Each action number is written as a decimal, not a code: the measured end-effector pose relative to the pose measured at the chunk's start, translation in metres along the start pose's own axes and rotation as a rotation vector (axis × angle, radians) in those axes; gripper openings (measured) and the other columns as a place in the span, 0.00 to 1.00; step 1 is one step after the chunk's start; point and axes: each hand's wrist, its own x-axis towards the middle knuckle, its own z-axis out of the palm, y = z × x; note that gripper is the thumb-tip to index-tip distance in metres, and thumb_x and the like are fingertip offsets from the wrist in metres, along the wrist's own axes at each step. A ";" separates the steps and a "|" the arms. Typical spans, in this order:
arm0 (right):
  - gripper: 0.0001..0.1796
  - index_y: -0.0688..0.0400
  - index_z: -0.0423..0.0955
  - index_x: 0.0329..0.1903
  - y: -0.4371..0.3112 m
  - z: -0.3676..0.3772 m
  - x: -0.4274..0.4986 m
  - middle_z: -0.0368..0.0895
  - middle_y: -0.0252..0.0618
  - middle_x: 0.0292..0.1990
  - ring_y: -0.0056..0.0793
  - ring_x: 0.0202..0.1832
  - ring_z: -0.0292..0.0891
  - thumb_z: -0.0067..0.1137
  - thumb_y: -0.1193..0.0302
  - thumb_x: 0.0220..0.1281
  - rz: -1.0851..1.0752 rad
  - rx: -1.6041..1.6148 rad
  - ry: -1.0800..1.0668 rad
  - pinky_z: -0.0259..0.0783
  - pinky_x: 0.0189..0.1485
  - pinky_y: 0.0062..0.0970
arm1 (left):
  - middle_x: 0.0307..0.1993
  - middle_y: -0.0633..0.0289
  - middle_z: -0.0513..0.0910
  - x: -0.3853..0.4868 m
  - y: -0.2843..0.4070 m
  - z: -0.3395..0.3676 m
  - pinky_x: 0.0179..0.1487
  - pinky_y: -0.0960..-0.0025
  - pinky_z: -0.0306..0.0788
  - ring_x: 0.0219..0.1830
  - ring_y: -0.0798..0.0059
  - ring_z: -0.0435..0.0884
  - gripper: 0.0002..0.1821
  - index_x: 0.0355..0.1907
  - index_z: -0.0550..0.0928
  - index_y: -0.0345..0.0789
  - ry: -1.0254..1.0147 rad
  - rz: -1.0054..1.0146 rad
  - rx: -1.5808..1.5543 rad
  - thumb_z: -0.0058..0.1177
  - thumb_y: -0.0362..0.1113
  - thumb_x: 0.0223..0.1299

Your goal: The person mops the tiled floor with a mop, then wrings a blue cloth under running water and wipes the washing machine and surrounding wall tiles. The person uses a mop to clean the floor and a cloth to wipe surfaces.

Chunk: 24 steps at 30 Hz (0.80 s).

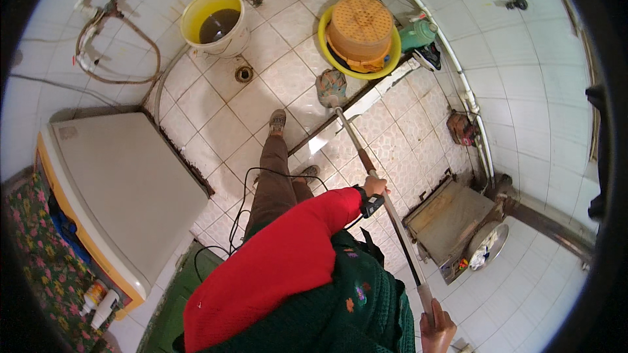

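My left hand (375, 186), below a red sleeve and a black wrist strap with a small device, is closed around the middle of a long mop pole (403, 235). Nearer the bottom edge, my right hand (437, 328) grips the pole's pale upper end. At the far end, the bunched cloth mop head (331, 86) rests on the tiled floor beside a raised ledge. It lies just below a yellow basin (363, 74) holding an upturned orange perforated basket (363, 19). A bucket (216, 24) of dark liquid stands at the upper left, near a round floor drain (244, 74).
A top-lid appliance (127, 186) stands at left. The ledge (387, 83) crosses the floor. Black cables (244, 196) hang beside my legs. At right are wall pipes (458, 68), a flat board (451, 220) and a metal bowl (499, 235). A green container (418, 34) stands beside the basin.
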 end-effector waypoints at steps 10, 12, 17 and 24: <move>0.29 0.52 0.75 0.58 -0.104 0.004 0.114 0.77 0.45 0.28 0.46 0.28 0.76 0.66 0.72 0.48 -0.722 -0.468 0.230 0.72 0.30 0.38 | 0.24 0.51 0.81 -0.005 0.037 -0.203 0.25 0.61 0.74 0.24 0.65 0.81 0.10 0.24 0.77 0.26 0.428 -0.440 -0.908 0.50 0.31 0.57; 0.32 0.50 0.74 0.59 -0.143 0.002 0.128 0.73 0.42 0.25 0.45 0.24 0.73 0.68 0.73 0.46 -0.808 -0.541 0.232 0.70 0.27 0.42 | 0.21 0.55 0.75 0.001 0.042 -0.249 0.27 0.59 0.74 0.25 0.64 0.79 0.12 0.23 0.72 0.26 0.568 -0.474 -1.182 0.49 0.31 0.59; 0.31 0.51 0.74 0.58 -0.212 -0.016 0.142 0.73 0.42 0.25 0.45 0.25 0.74 0.68 0.76 0.45 -0.875 -0.543 0.192 0.70 0.27 0.40 | 0.20 0.54 0.73 -0.002 0.052 -0.317 0.24 0.62 0.71 0.22 0.64 0.76 0.12 0.23 0.71 0.28 0.667 -0.436 -1.222 0.50 0.33 0.60; 0.21 0.56 0.76 0.48 -0.145 -0.035 0.144 0.79 0.45 0.31 0.48 0.30 0.78 0.68 0.73 0.47 -0.809 -0.483 0.302 0.74 0.32 0.40 | 0.18 0.52 0.73 -0.014 0.082 -0.262 0.23 0.56 0.74 0.19 0.58 0.77 0.12 0.20 0.70 0.25 0.760 -0.380 -1.162 0.51 0.28 0.58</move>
